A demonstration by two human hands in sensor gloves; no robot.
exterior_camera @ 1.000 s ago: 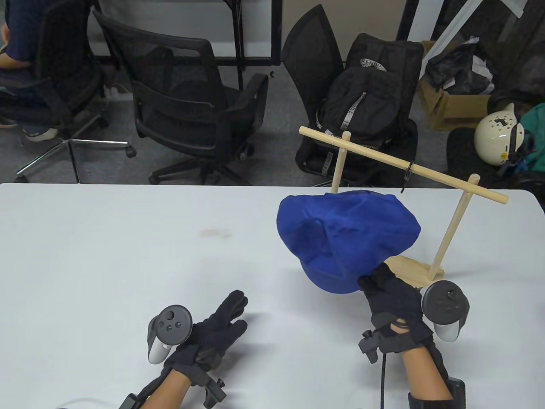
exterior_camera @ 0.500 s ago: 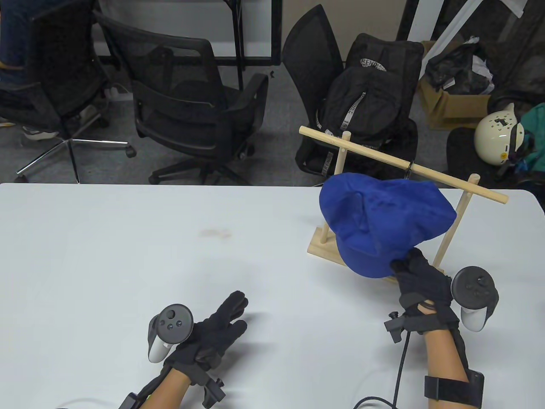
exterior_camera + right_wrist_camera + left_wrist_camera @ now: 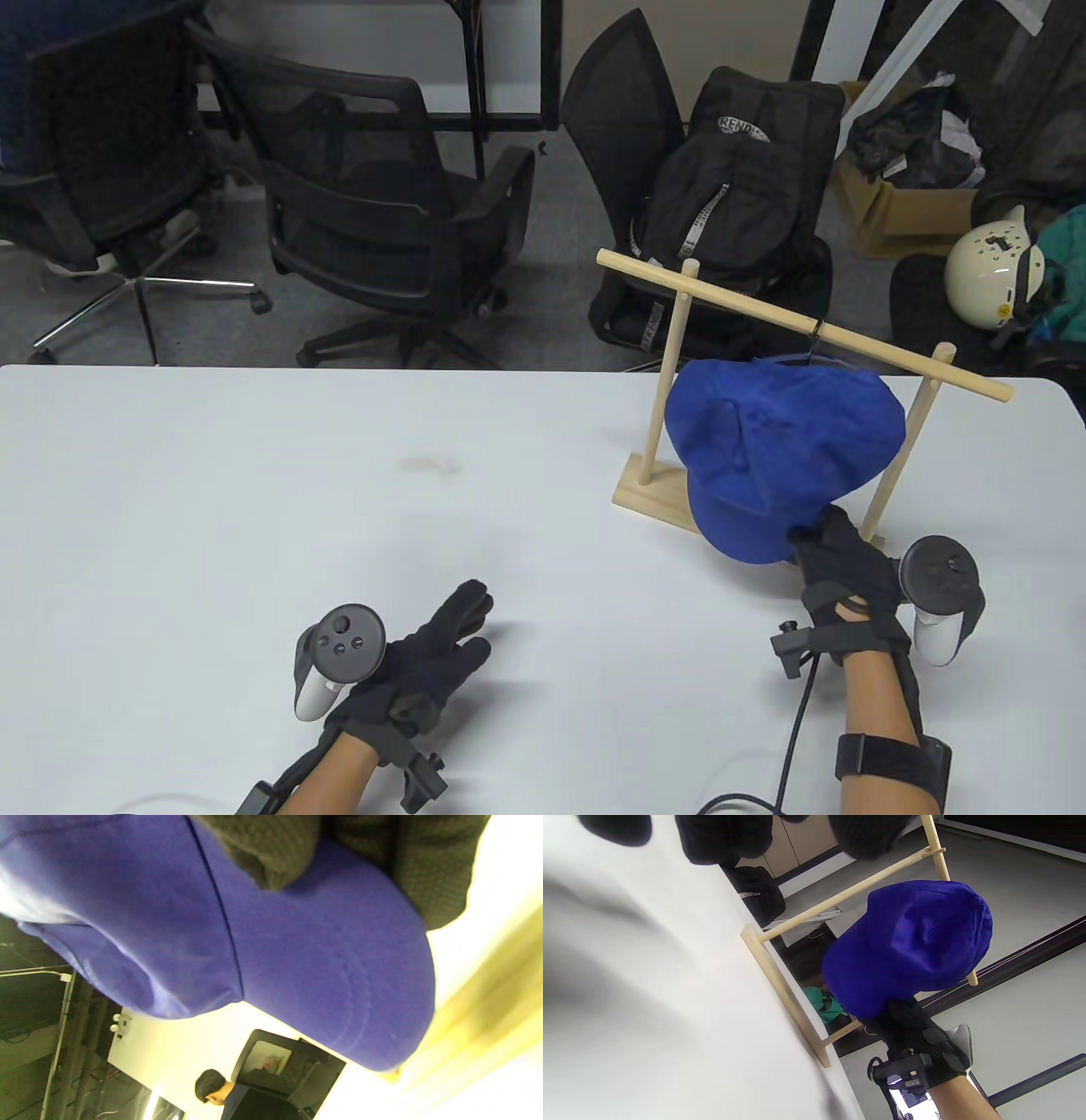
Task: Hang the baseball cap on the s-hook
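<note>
Nearing s-hook (image 3: pixel 813 341), cap (image 3: pixel 780 450) lowered (right hand (image 3: pixel 848 564) gripping)

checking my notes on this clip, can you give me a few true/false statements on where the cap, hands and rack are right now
1. The right hand grips the blue cap by its brim. True.
2. The left hand holds the wooden rack. False: it rests on the table, away from the rack.
3. The cap lies flat on the table. False: it is raised, up by the rack's crossbar.
4. The s-hook sits on the crossbar. True.
</note>
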